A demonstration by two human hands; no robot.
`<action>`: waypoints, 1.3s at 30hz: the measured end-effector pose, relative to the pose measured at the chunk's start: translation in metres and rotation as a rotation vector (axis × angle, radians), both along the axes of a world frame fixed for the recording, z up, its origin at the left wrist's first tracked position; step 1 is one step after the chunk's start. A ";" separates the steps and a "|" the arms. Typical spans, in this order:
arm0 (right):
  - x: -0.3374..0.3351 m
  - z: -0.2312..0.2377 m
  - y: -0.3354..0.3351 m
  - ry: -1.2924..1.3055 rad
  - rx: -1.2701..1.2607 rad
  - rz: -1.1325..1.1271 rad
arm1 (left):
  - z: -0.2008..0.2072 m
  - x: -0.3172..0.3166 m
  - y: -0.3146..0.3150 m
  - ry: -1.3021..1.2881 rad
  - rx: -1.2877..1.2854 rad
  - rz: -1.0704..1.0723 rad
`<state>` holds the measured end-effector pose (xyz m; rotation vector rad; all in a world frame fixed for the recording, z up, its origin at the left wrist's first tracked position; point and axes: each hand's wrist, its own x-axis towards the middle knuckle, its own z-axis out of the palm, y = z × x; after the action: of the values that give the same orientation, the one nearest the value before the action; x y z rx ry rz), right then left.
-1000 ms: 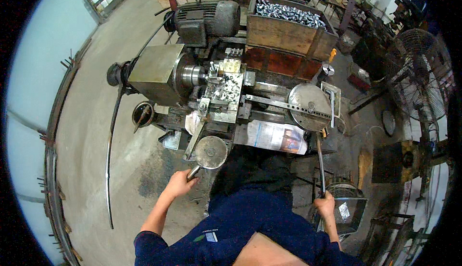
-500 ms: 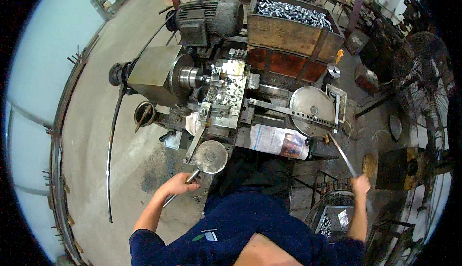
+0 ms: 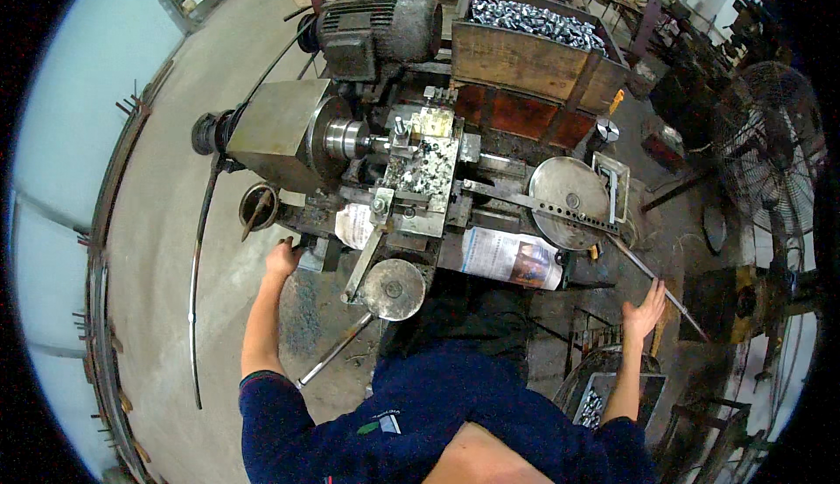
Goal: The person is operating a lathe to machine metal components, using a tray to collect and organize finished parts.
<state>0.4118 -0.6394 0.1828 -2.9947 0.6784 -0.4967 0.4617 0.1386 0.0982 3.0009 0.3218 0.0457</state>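
What the left grip (image 3: 282, 258) touches is too small to tell.

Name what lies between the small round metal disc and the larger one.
A printed paper sheet lies between the small disc and the larger disc, as the head view shows.

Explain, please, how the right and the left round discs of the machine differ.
The right disc is larger than the left disc. A perforated bar crosses the right disc; none crosses the left disc. The right disc's handle slants to the picture's lower right, the left disc's handle to its lower left. Both are round, grey and metallic-looking.
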 end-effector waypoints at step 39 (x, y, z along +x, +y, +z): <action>0.224 0.166 0.484 0.348 -0.423 1.364 | 0.110 -0.167 0.102 -0.320 0.041 0.831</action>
<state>0.6357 -0.1550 0.3492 -2.9700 -1.5738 0.0059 0.2950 0.2406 0.2079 2.5989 1.4802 0.5920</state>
